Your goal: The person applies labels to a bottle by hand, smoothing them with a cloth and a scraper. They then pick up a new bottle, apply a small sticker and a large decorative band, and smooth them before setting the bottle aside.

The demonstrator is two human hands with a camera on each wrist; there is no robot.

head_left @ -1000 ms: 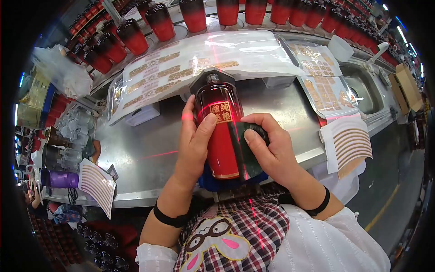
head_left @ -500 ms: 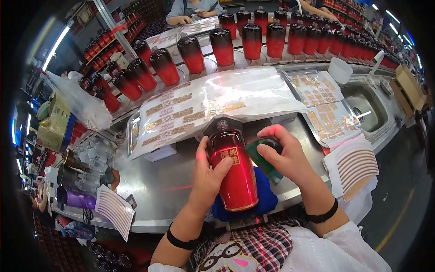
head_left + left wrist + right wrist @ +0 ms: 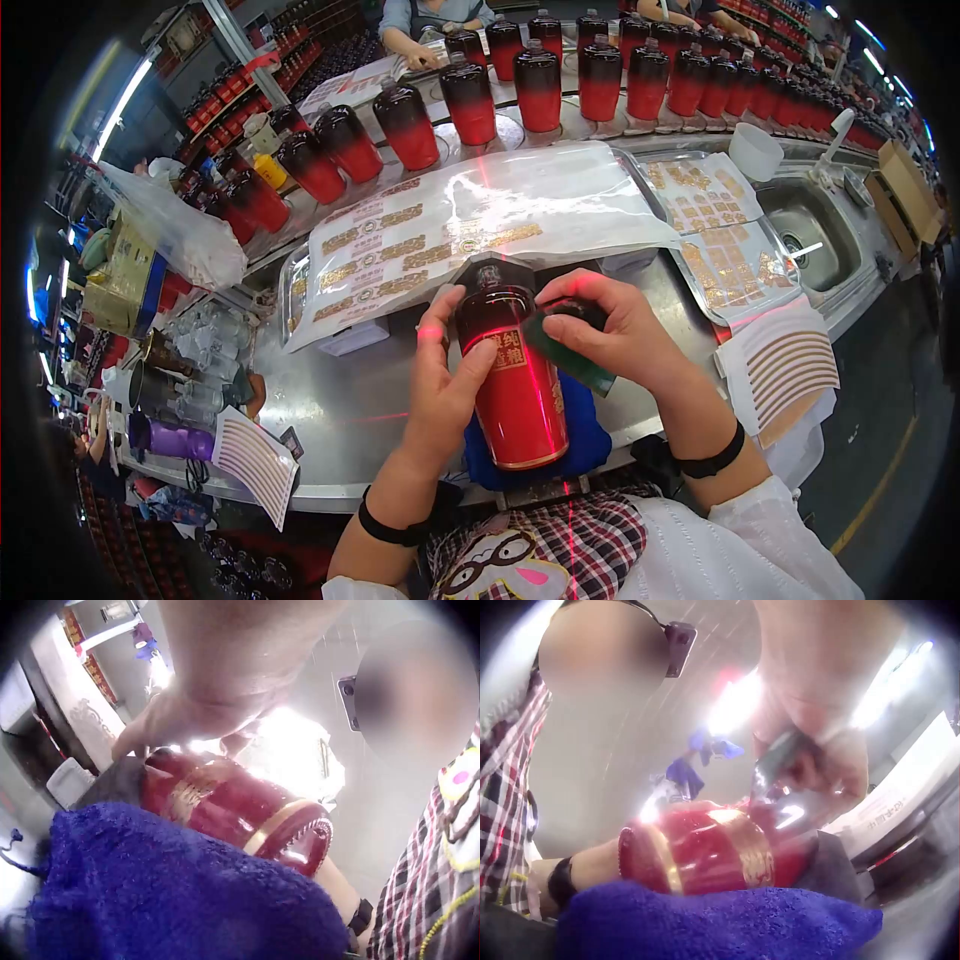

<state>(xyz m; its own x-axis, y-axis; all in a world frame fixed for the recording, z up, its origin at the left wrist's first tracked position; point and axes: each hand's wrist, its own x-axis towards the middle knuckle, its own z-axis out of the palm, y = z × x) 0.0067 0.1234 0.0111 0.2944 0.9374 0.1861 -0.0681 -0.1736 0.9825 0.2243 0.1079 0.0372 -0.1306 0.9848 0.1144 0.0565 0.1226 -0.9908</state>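
A red bottle with a dark top (image 3: 520, 400) and a gold label lies on a blue cloth (image 3: 588, 430), its neck at a dark angular rest. My left hand (image 3: 445, 385) holds the bottle's left side, thumb by the gold label. On the other side my right hand (image 3: 625, 335) pinches a dark green flat piece (image 3: 572, 358) against the bottle's upper right. In the left wrist view the bottle (image 3: 225, 802) lies above the blue cloth (image 3: 180, 892). The right wrist view has the green piece (image 3: 776, 769) touching the bottle (image 3: 712, 851).
Behind the bottle a sheet of gold labels (image 3: 450, 225) covers a tray. Rows of red bottles (image 3: 538, 90) stand beyond. At right are a label tray (image 3: 735, 265), a strip sheet (image 3: 785, 370) and a sink (image 3: 810, 230); at left, another strip sheet (image 3: 255, 462) and glassware.
The view has tilted up since the first frame. My right hand moved away from the bottle, then came back left with the green piece against it. The background bottles have shifted.
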